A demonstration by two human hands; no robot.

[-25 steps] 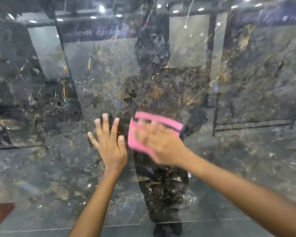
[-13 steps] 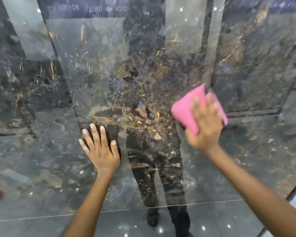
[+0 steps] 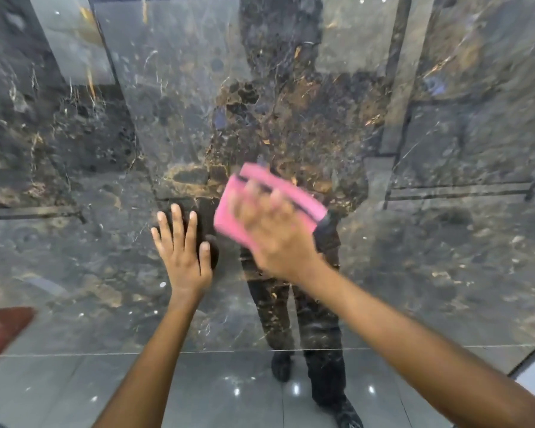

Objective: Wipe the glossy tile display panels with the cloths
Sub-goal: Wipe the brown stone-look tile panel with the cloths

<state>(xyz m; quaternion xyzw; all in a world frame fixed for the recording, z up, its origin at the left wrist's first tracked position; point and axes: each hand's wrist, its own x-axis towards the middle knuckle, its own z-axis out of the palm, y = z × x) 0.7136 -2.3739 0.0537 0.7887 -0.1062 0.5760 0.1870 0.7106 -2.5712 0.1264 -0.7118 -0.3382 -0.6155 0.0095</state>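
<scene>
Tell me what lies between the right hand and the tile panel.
The pink cloth, pressed flat against the tile panel under the right hand, seen in the head view.

A single wide-angle camera, worn on the person's head, looked forward and slightly down at a glossy tile panel close in front. Both forearms reached into view from the bottom edge. The panel filled nearly the whole view, and its bottom edge crossed low in the picture.

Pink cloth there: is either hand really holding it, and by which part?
The right hand presses the pink cloth flat on the tile panel, covering its lower middle. The left hand holds nothing.
</scene>
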